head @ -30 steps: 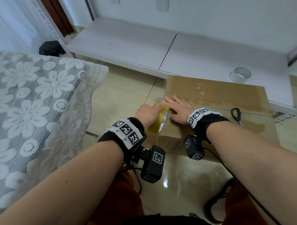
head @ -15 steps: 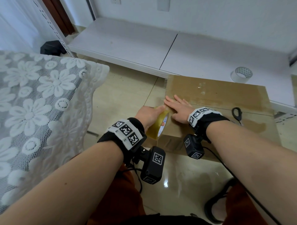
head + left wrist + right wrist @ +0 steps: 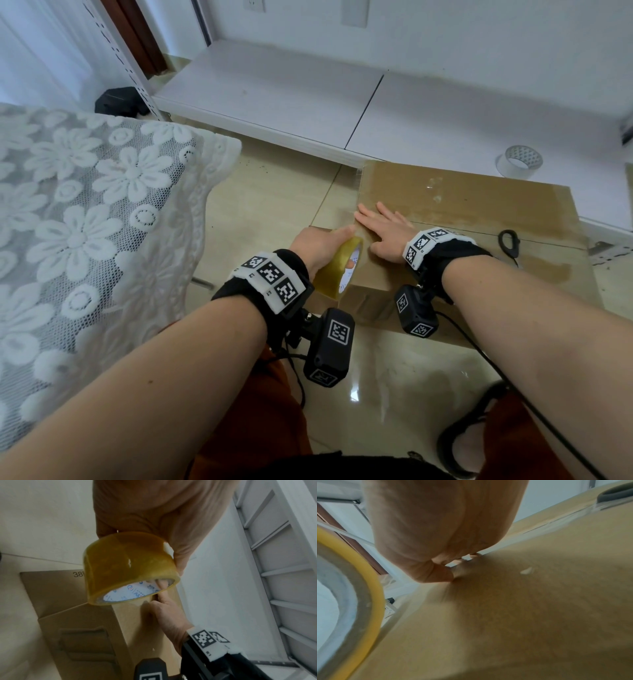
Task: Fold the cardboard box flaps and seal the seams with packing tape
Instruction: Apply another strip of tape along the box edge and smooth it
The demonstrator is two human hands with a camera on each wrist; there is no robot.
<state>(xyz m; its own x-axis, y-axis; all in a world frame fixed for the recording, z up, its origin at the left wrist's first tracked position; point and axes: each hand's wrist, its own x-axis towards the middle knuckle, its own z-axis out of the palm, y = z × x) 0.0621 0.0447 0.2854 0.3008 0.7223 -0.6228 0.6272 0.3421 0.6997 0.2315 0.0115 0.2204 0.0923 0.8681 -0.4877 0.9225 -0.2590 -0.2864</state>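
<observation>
A brown cardboard box lies on the tiled floor with its top flaps closed and glossy tape across them. My left hand grips a yellowish roll of packing tape at the box's near left corner, fingers hooked inside its core. In the left wrist view the roll hangs beside the box's side wall. My right hand lies flat on the box top near its left edge, fingers straight. The right wrist view shows the palm pressed on the cardboard and the roll at left.
Black scissors lie on the box top to the right. A second, pale tape roll stands on the low white platform behind the box. A lace-covered surface fills the left side. Glossy floor tiles lie between.
My left hand has brought the tape roll down from the top edge over the box's left corner. My right hand stays pressed flat on the box top.
</observation>
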